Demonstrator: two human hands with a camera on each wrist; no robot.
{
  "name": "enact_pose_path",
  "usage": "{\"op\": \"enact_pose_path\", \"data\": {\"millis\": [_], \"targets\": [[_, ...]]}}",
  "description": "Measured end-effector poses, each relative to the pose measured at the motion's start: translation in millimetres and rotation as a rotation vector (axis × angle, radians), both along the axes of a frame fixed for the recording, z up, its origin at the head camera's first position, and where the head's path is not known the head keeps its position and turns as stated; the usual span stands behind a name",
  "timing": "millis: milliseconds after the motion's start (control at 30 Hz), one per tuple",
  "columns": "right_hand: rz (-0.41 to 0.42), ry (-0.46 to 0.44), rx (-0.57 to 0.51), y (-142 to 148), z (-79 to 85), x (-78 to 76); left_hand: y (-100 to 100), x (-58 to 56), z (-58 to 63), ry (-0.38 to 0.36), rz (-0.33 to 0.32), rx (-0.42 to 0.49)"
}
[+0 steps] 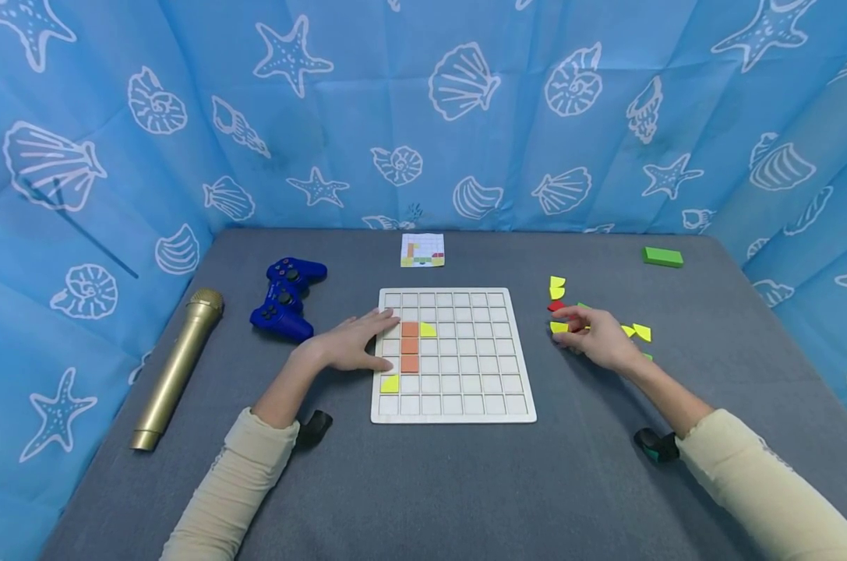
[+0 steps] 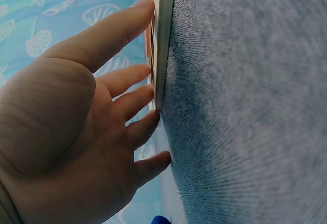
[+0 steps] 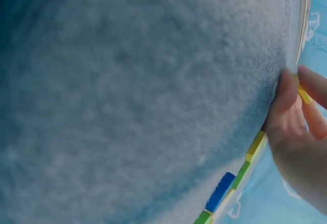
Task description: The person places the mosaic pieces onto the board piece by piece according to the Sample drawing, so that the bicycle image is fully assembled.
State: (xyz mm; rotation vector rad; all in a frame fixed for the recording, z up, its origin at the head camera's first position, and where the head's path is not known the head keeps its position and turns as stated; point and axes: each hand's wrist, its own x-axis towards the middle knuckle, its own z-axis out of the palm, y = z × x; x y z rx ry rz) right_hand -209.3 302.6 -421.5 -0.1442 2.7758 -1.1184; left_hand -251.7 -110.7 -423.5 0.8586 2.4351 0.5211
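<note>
A white grid board (image 1: 458, 396) lies in the middle of the table. Three orange square tiles (image 1: 410, 346) form a column on it, with a yellow tile (image 1: 428, 330) beside the top one and another yellow tile (image 1: 389, 383) lower left. My left hand (image 1: 349, 343) rests its spread fingertips and thumb on the board's left edge. Right of the board, my right hand (image 1: 598, 339) pinches a yellow tile (image 3: 304, 94) between thumb and fingers. Close by lie a red tile (image 1: 556, 306) and several yellow and green tiles, partly hidden behind the hand.
A pattern card (image 1: 423, 251) lies behind the board. To the left are a blue game controller (image 1: 287, 299) and a gold microphone (image 1: 178, 370). A green block (image 1: 663, 257) lies at the back right, before a blue shell-print curtain (image 1: 409, 101).
</note>
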Motion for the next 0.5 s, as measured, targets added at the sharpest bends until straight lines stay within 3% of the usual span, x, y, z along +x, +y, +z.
{"op": "enact_pose_path", "data": {"millis": [233,500], "targets": [[-0.035,-0.050,-0.114,-2,5.5,1.3,0,0.4,0.6,-0.007,0.006,-0.006],[-0.027,-0.193,-0.384,-13,10.2,3.8,-1,1.2,1.5,-0.009,0.002,0.010]]}}
